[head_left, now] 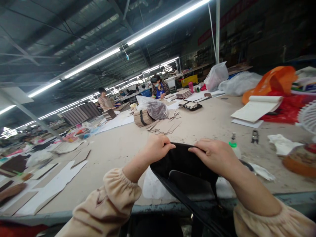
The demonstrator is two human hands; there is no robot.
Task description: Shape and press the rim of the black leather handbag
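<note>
A black bag piece (190,177) hangs over the near edge of the long beige worktable (118,148). My left hand (158,147) pinches its top edge on the left side. My right hand (214,154) grips the same edge on the right, so the opening is spread between both hands. Both wrists wear beige cuffed sleeves. A small bottle with a green cap (233,146) stands just beyond my right hand.
Stacks of tan card pieces (163,125) and a clear plastic bag (153,107) lie mid-table. Small black snips (255,135), a white cloth (283,143), an open notepad (256,107) and an orange bag (274,80) sit at right. Two people (159,87) work at the far end.
</note>
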